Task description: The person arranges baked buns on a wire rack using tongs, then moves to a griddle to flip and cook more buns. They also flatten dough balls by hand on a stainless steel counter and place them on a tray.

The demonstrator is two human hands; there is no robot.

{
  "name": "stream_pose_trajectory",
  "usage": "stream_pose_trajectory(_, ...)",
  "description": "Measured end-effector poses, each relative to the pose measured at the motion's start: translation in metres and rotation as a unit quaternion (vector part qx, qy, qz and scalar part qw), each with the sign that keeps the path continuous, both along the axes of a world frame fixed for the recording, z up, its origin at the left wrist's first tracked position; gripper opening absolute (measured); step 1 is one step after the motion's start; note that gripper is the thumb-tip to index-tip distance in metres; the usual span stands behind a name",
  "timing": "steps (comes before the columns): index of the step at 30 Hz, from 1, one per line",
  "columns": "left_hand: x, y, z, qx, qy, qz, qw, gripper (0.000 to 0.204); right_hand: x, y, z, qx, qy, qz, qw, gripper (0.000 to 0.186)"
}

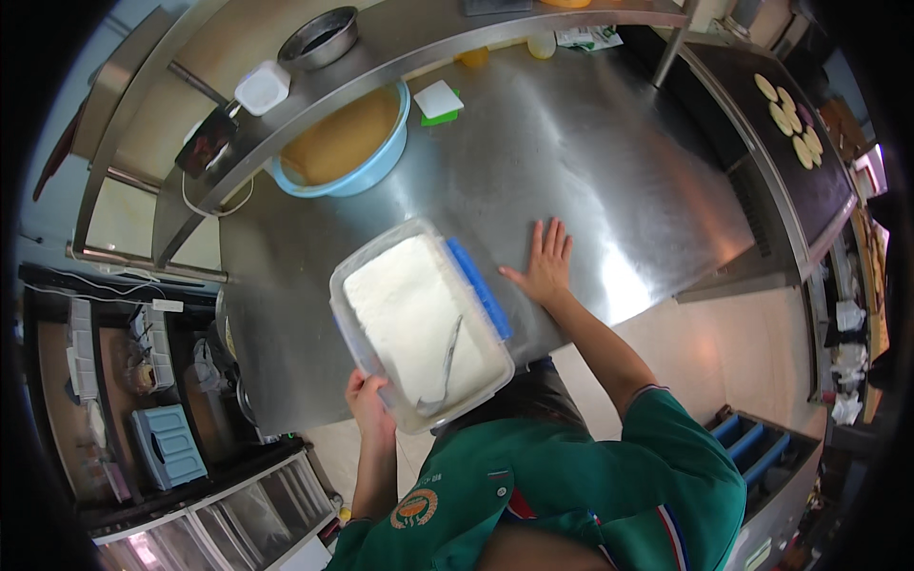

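A clear plastic container [345, 319] filled with white powder [405, 285] is at the near side of the steel table, its near end reaching past the table's edge. One long side carries a blue clip flap [481, 290]. A metal spoon [447, 366] lies on the powder near the close end. My left hand [369, 400] grips the container's near left corner, fingers curled over the rim. To the right of the container, my right hand [545, 266] rests flat on the steel, fingers spread and holding nothing.
A blue basin [381, 167] of tan batter or dough stands at the far left, partly under a steel shelf [400, 52]. Near it lies a white square piece [438, 99] on something green. Flat pale rounds [783, 116] sit on a griddle [752, 81] at far right.
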State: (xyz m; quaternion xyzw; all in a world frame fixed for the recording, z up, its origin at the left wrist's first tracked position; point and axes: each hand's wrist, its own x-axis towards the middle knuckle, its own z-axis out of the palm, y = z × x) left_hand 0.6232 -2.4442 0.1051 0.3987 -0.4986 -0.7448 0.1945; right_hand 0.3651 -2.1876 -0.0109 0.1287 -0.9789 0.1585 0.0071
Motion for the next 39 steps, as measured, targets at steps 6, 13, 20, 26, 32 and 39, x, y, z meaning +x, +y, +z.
stream_pose_trajectory(6, -0.079, 0.025, 0.008, 0.012, -0.071, 0.061, 0.996, 0.029, -0.214, -0.036, -0.006, 0.009, 0.019, -0.015, 1.000, 0.112)
stream_pose_trajectory(13, -0.152, 0.057, 0.027, 0.030, -0.108, 0.118, 0.987, 0.030, -0.368, -0.074, -0.017, 0.005, 0.047, 0.059, 0.997, 0.089)
stream_pose_trajectory(20, -0.256, 0.036, 0.013, 0.023, -0.099, 0.010, 0.995, 0.043, -0.377, -0.053, -0.033, -0.002, 0.083, 0.380, 0.921, 0.060)
stream_pose_trajectory(26, -0.391, 0.029, -0.027, 0.028, -0.031, -0.085, 0.995, 0.033, -0.243, 0.045, -0.006, -0.446, -0.296, 0.319, 0.782, 0.061)
stream_pose_trajectory(32, -0.497, 0.056, -0.081, 0.026, 0.042, -0.106, 0.993, 0.012, -0.148, 0.038, 0.010, 0.024, -0.056, 0.427, 0.902, 0.085)
stream_pose_trajectory(39, -0.457, 0.041, -0.064, -0.088, 0.023, -0.084, 0.992, 0.068, -0.083, -0.011, 0.016, 0.018, -0.072, 0.326, 0.942, 0.093)
